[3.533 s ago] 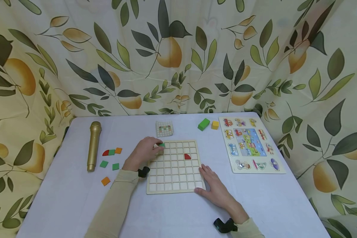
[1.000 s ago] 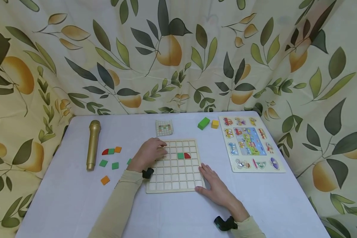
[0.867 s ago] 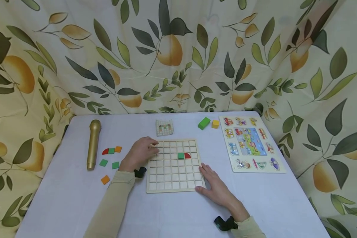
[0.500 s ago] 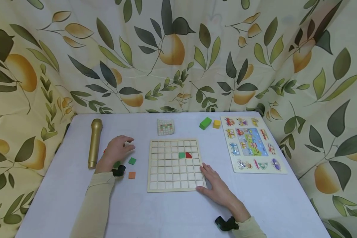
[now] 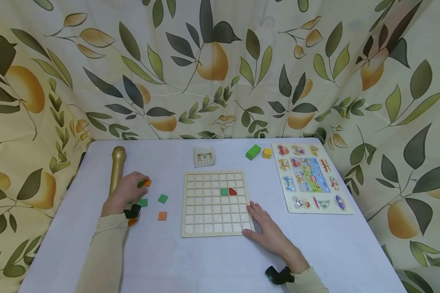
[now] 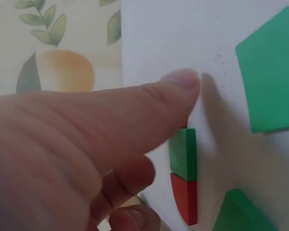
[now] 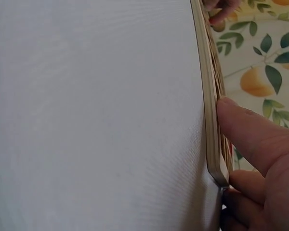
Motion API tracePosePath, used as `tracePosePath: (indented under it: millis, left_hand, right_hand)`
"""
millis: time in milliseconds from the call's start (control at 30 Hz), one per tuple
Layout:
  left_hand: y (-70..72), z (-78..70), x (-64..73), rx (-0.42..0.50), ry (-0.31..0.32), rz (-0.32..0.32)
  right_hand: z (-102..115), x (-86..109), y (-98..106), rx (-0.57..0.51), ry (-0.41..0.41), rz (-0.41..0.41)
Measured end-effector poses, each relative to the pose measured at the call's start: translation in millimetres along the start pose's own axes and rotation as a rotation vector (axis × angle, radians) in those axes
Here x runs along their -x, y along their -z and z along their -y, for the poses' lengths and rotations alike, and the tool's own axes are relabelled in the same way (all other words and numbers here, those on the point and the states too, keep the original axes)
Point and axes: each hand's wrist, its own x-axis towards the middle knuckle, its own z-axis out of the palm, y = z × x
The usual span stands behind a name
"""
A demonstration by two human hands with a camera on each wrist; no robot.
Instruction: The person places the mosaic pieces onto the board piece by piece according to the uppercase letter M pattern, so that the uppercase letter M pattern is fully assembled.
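Note:
My left hand (image 5: 126,190) is over the loose tiles at the left, its fingertips right at a green tile (image 5: 140,184) and an orange tile (image 5: 147,183). In the left wrist view, the thumb stretches over the row's orange end, beside the green tile (image 6: 184,154) and a red quarter-round tile (image 6: 185,199); the other fingers bend loosely below. My right hand (image 5: 265,228) rests along the right edge of the wooden grid board (image 5: 213,235), thumb near its front corner. On the board, a green square (image 5: 224,191) sits beside a red quarter-round piece (image 5: 232,191).
Around the left hand lie green tiles (image 5: 163,198) and orange tiles (image 5: 162,216). A gold microphone (image 5: 118,165) stretches behind that hand. Farther back are a small patterned grid card (image 5: 204,157), a green block (image 5: 253,151) and a yellow block (image 5: 267,153). A picture puzzle board (image 5: 317,203) lies at the right.
A green square has come to lie beside the red piece on the board. My left hand has left the board and moved left to the loose tiles. The right hand stays put.

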Motion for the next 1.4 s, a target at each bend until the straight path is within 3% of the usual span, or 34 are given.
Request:
tracePosePath:
  millis: [233,600,800,1000,1233,1400]
  left_hand:
    - [-2.8,2.2,1.3,-0.083,-0.030,-0.038]
    - [-5.4,7.8,-1.4,-0.053,-0.014,-0.078]
    - [-7.3,4.6,-4.6,-0.014,0.040,-0.063]
    - [-8.3,-10.6,-10.2,0.031,0.012,-0.081]
    - [-15.2,-37.0,-22.2,0.074,-0.117,-0.117]
    - [-25.3,-57.1,-31.6,0.078,-0.169,-0.115]
  right_hand:
    - [1.6,0.2,0.6,-0.019,-0.007,0.013]
    - [2.4,-0.2,1.2,-0.006,0.009,0.000]
    - [2.1,0.0,1.7,-0.011,0.002,0.005]
    - [0.2,0.0,1.1,-0.002,0.005,-0.001]
    - [-0.8,1.0,1.2,-0.010,0.006,-0.010]
    - [-1.9,0.5,1.1,-0.010,0.008,-0.007]
